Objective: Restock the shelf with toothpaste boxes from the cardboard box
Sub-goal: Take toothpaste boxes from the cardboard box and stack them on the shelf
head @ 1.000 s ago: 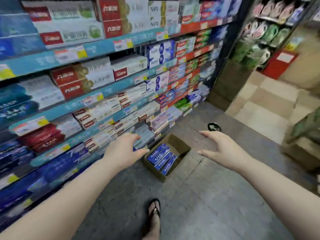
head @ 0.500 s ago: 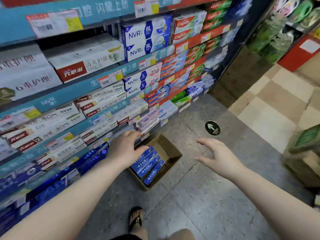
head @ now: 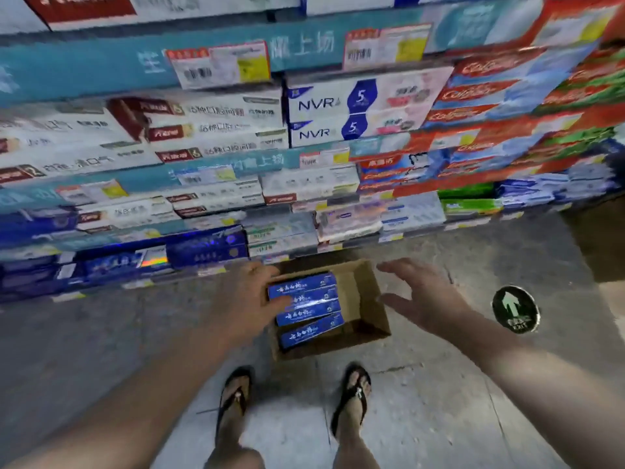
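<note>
An open brown cardboard box [head: 368,299] stands on the floor at the foot of the shelf. Several blue toothpaste boxes [head: 309,311] with white lettering lie side by side in its left half; its right half shows bare cardboard. My left hand [head: 252,299] hovers at the box's left edge, fingers spread, thumb over the second blue box. My right hand [head: 424,296] is open above the box's right wall, holding nothing. The shelf's bottom row [head: 203,253] holds dark blue toothpaste boxes.
The shelving [head: 304,157] fills the upper view, packed with white, blue, red and green toothpaste boxes and price tags. My two feet in black flip-flops [head: 351,397] stand just before the box. A round green exit arrow sticker [head: 514,309] marks the grey floor at right.
The view has swung to face the shelf squarely and moved nearer. Both hands have come down towards the cardboard box; the left hand now overlaps the blue boxes.
</note>
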Available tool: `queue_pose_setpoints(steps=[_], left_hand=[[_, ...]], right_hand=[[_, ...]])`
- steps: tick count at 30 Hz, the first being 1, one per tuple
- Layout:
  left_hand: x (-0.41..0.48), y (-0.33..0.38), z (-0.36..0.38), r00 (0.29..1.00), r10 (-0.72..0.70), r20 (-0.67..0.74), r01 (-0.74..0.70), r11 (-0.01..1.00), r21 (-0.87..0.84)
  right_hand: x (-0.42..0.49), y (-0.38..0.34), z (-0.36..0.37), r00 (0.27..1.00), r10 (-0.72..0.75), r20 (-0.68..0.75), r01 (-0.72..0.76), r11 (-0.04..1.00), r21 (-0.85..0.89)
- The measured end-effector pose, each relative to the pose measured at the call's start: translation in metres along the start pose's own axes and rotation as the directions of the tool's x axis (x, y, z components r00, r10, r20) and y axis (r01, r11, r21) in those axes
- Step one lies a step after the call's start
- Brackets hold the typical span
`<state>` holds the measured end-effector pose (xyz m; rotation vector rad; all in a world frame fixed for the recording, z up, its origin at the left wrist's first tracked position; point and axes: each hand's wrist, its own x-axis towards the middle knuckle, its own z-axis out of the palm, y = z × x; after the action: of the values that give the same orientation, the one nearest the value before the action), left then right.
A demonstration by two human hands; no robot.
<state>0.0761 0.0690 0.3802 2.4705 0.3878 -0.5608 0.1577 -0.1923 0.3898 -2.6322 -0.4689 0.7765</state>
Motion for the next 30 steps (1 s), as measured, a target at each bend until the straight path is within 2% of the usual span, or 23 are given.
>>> queue_pose_setpoints(steps=[3,8,14,17,23,27,30], left_hand=[[0.017,0.000,0.035,0.994,-0.078,0.072,0.083,0.995,-0.060],[0.056,-0.035,0.100,0.981,-0.188,0.048,0.191,0.980,-0.051],[0.105,-0.103,0.185,0.973,-0.224,0.054,0.224,0.975,0.013],[0.125,-0.135,0.231,0.980,-0.191,0.051,0.191,0.982,0.001],[0.157,-0.180,0.302,0.985,-0.168,0.030,0.171,0.981,-0.091],[0.175,-0.200,0.333,0.984,-0.180,-0.007,0.178,0.975,-0.134],[0.187,-0.210,0.346,0.981,-0.194,-0.015,0.189,0.968,-0.163]], right_hand=[[0.042,0.036,0.020,0.996,-0.050,0.077,0.054,0.997,-0.049],[0.106,0.087,0.090,0.979,-0.132,0.157,0.140,0.989,-0.038],[0.163,0.127,0.195,0.960,-0.096,0.262,0.104,0.994,-0.016],[0.189,0.145,0.250,0.947,-0.113,0.302,0.132,0.990,-0.044],[0.232,0.171,0.342,0.935,-0.149,0.321,0.175,0.983,-0.051],[0.257,0.187,0.380,0.936,-0.184,0.300,0.197,0.980,-0.013],[0.265,0.198,0.399,0.940,-0.203,0.273,0.226,0.973,-0.052]])
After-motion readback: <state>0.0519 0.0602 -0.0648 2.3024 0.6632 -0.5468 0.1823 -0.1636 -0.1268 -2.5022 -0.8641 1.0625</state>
